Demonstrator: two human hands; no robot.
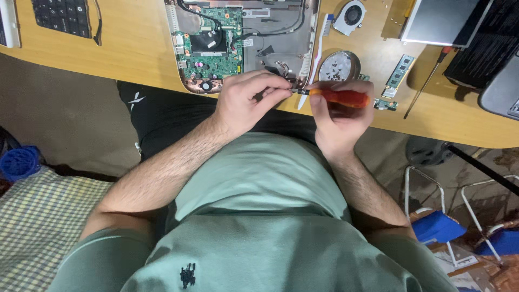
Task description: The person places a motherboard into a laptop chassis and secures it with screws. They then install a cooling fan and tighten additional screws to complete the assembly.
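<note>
My right hand (335, 116) grips the orange handle of a screwdriver (340, 98), held level near the table's front edge. My left hand (248, 100) pinches the screwdriver's black tip end with its fingertips, right at the near corner of an opened laptop base (281, 38). The base shows a green circuit board (213, 46), black cables and bare grey plastic. What lies under my left fingertips is hidden.
A round metal dish (339, 66) holding several small screws sits by the base. A small fan (350, 16), a green memory stick (400, 73), a second screwdriver (427, 81), a grey screen panel (440, 21), a keyboard (62, 16) and a white strip (313, 59) lie on the wooden table (135, 48).
</note>
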